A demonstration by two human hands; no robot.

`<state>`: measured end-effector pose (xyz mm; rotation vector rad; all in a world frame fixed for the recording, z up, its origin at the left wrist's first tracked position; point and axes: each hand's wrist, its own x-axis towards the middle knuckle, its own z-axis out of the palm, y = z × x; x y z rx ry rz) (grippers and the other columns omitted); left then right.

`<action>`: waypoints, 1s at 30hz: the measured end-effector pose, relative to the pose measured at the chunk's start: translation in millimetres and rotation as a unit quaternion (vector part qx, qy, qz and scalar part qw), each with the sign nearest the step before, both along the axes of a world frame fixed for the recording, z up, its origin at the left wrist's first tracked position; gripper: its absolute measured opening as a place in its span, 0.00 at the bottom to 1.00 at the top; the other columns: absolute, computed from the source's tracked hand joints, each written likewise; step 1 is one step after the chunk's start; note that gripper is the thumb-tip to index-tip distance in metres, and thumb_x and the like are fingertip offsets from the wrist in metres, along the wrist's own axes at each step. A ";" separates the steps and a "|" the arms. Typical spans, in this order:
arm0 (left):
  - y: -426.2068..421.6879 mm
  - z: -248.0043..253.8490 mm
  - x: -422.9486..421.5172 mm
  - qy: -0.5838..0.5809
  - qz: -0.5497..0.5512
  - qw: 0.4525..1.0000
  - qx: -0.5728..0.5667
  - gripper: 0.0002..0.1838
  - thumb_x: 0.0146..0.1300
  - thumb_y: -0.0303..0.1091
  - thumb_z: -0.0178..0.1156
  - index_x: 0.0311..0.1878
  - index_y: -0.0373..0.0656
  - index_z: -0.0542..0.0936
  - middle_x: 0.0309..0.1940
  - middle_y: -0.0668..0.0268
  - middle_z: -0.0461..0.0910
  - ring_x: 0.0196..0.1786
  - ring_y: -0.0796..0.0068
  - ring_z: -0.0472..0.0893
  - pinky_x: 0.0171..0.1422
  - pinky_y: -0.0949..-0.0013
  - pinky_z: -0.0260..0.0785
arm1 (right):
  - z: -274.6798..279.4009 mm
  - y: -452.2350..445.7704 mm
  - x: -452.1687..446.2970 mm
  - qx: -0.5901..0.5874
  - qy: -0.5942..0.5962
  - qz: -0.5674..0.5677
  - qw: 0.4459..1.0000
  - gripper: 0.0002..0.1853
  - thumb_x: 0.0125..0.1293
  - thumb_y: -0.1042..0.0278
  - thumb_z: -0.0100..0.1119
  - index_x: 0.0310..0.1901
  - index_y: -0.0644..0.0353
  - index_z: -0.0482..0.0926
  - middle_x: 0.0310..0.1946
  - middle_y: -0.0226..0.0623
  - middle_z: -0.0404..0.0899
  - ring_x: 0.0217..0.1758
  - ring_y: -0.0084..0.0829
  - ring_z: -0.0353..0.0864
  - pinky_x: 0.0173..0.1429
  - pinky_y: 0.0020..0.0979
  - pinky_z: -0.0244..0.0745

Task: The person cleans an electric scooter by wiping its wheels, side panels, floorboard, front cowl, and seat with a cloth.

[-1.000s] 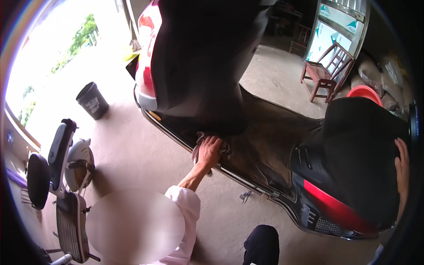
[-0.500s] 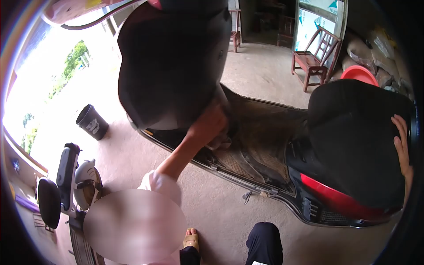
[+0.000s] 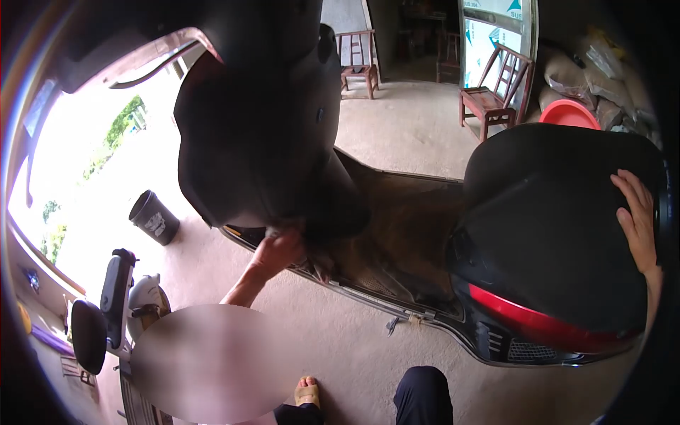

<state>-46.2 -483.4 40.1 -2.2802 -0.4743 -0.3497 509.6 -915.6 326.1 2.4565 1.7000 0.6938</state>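
My left hand [image 3: 281, 251] is closed on a greyish cloth [image 3: 272, 231], only a little of which shows. It is low against the black front panel [image 3: 248, 142] of a scooter, by the edge of the footboard [image 3: 397, 219]; its fingertips are blurred. At the far right, my right hand [image 3: 638, 223] lies with fingers apart on the scooter's black seat [image 3: 552, 205]. A red strip [image 3: 545, 319] runs along the side below the seat.
A black bucket [image 3: 154, 217] stands on the floor at left, above another two-wheeler [image 3: 117, 297]. Wooden chairs [image 3: 489, 103], a red basin [image 3: 569, 113] and sacks [image 3: 567, 76] are behind the scooter. A sandalled foot [image 3: 307, 391] and dark-trousered knee [image 3: 423, 397] show below.
My left hand has moved left along the footboard edge with the cloth, toward the foot of the front panel. The view has shifted; my right hand stays on the seat.
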 end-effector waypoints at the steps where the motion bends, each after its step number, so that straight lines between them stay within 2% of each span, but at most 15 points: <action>1: -9.1 23.4 23.7 0.036 -0.063 0.996 0.048 0.08 0.52 0.36 0.60 0.36 0.49 0.82 0.52 0.64 0.79 0.63 0.62 0.74 0.62 0.59 0.74 | 4.1 2.7 -11.7 0.005 0.015 -0.002 1.000 0.28 0.75 0.52 0.39 0.69 0.60 0.67 0.72 0.43 0.61 0.76 0.44 0.57 0.78 0.42 0.50; 3: -34.5 69.8 83.7 0.071 -0.054 0.990 0.111 0.09 0.54 0.34 0.59 0.38 0.47 0.82 0.50 0.62 0.80 0.62 0.60 0.75 0.63 0.58 0.72 | 6.5 3.9 -19.9 0.023 0.043 0.014 0.999 0.27 0.74 0.53 0.41 0.68 0.59 0.68 0.71 0.43 0.63 0.75 0.45 0.60 0.77 0.42 0.53; 5: -43.0 113.5 144.1 0.063 0.050 0.981 0.175 0.11 0.56 0.34 0.57 0.41 0.45 0.83 0.49 0.61 0.80 0.60 0.59 0.76 0.66 0.56 0.68 | -1.5 1.4 -9.5 0.037 0.036 0.013 0.999 0.27 0.73 0.53 0.42 0.68 0.59 0.68 0.70 0.43 0.64 0.74 0.45 0.61 0.77 0.42 0.54; 7: -29.0 153.0 171.3 0.056 0.079 0.970 0.223 0.13 0.57 0.34 0.56 0.43 0.44 0.84 0.48 0.60 0.80 0.59 0.58 0.76 0.67 0.55 0.66 | -3.9 0.9 -7.8 0.051 0.026 0.010 0.998 0.27 0.73 0.54 0.42 0.68 0.58 0.68 0.70 0.42 0.64 0.74 0.45 0.62 0.77 0.42 0.54; 9: -21.8 179.4 181.1 0.069 0.116 0.991 -0.026 0.14 0.60 0.36 0.55 0.45 0.43 0.84 0.45 0.62 0.81 0.56 0.60 0.78 0.67 0.55 0.65 | 1.8 2.5 -14.0 0.051 0.064 0.019 0.996 0.27 0.72 0.54 0.43 0.68 0.58 0.69 0.70 0.42 0.65 0.74 0.45 0.62 0.77 0.42 0.54; 10: -30.3 180.8 171.9 0.071 0.116 0.990 -0.026 0.14 0.60 0.36 0.55 0.45 0.43 0.84 0.45 0.62 0.81 0.56 0.60 0.78 0.67 0.55 0.65 | 1.6 1.2 -12.9 0.050 0.067 0.018 0.996 0.27 0.72 0.54 0.43 0.68 0.58 0.69 0.70 0.42 0.65 0.74 0.45 0.62 0.77 0.42 0.54; 12: -54.0 177.2 136.6 0.074 0.084 0.985 0.131 0.13 0.58 0.34 0.57 0.45 0.46 0.84 0.42 0.66 0.81 0.54 0.65 0.79 0.60 0.58 0.69 | -2.4 0.5 -8.7 0.056 0.051 0.030 0.997 0.26 0.72 0.55 0.44 0.67 0.59 0.69 0.70 0.43 0.65 0.74 0.46 0.62 0.77 0.43 0.54; 14: -92.9 175.0 98.6 0.005 0.143 0.980 0.138 0.12 0.57 0.34 0.59 0.44 0.49 0.84 0.41 0.69 0.82 0.51 0.67 0.80 0.54 0.61 0.72 | -0.2 0.8 -12.9 0.047 0.038 0.024 0.998 0.26 0.72 0.55 0.44 0.68 0.59 0.68 0.70 0.44 0.64 0.74 0.46 0.61 0.77 0.43 0.54; 16: -113.4 194.9 58.8 -0.038 0.010 0.986 0.160 0.06 0.54 0.37 0.59 0.35 0.52 0.82 0.35 0.74 0.80 0.49 0.78 0.80 0.45 0.68 0.73 | 3.8 3.5 -20.0 0.030 0.027 0.020 0.999 0.27 0.74 0.54 0.42 0.68 0.60 0.67 0.70 0.45 0.63 0.74 0.47 0.61 0.77 0.43 0.55; 19: -117.5 198.9 59.3 -0.045 0.012 0.984 0.171 0.06 0.54 0.37 0.60 0.35 0.51 0.79 0.34 0.74 0.79 0.48 0.78 0.81 0.43 0.70 0.73 | 1.5 4.7 -17.2 0.025 0.000 0.002 1.000 0.27 0.75 0.53 0.41 0.69 0.59 0.66 0.70 0.45 0.63 0.74 0.47 0.61 0.76 0.43 0.55; 22: -82.7 178.1 89.7 -0.069 0.023 0.987 0.145 0.06 0.54 0.37 0.59 0.35 0.50 0.79 0.35 0.72 0.79 0.49 0.75 0.81 0.47 0.69 0.72 | 2.6 4.0 -15.0 0.020 -0.001 0.022 1.000 0.26 0.75 0.55 0.40 0.69 0.59 0.66 0.70 0.44 0.63 0.74 0.46 0.61 0.77 0.43 0.54; 24: -50.3 173.1 123.8 0.015 0.010 0.996 0.085 0.05 0.55 0.37 0.58 0.34 0.51 0.80 0.36 0.70 0.80 0.50 0.73 0.81 0.52 0.68 0.71 | 6.0 3.8 -18.5 0.020 0.023 0.020 0.999 0.26 0.75 0.56 0.41 0.69 0.58 0.67 0.70 0.44 0.64 0.74 0.46 0.61 0.77 0.42 0.55; 26: -16.0 152.5 166.4 0.043 0.104 0.989 0.101 0.05 0.56 0.36 0.57 0.33 0.51 0.80 0.39 0.70 0.80 0.51 0.73 0.79 0.56 0.66 0.70 | 3.8 4.3 -20.2 0.019 0.017 0.021 0.999 0.26 0.74 0.56 0.41 0.69 0.58 0.67 0.70 0.44 0.64 0.73 0.45 0.62 0.77 0.42 0.55; 29: -8.2 144.0 160.3 0.012 0.022 0.994 0.105 0.04 0.56 0.36 0.57 0.31 0.52 0.80 0.38 0.71 0.79 0.50 0.74 0.78 0.55 0.65 0.70 | 7.6 4.6 -22.2 0.028 0.012 0.010 1.000 0.26 0.74 0.55 0.42 0.68 0.58 0.67 0.70 0.43 0.64 0.73 0.45 0.62 0.76 0.42 0.55; 30: -21.3 146.4 149.8 0.002 0.045 0.995 0.095 0.04 0.56 0.36 0.57 0.32 0.52 0.80 0.37 0.72 0.79 0.50 0.74 0.78 0.54 0.65 0.70 | 4.0 3.4 -22.7 0.030 0.020 0.003 0.999 0.27 0.73 0.54 0.42 0.68 0.58 0.68 0.70 0.43 0.64 0.73 0.45 0.62 0.76 0.42 0.55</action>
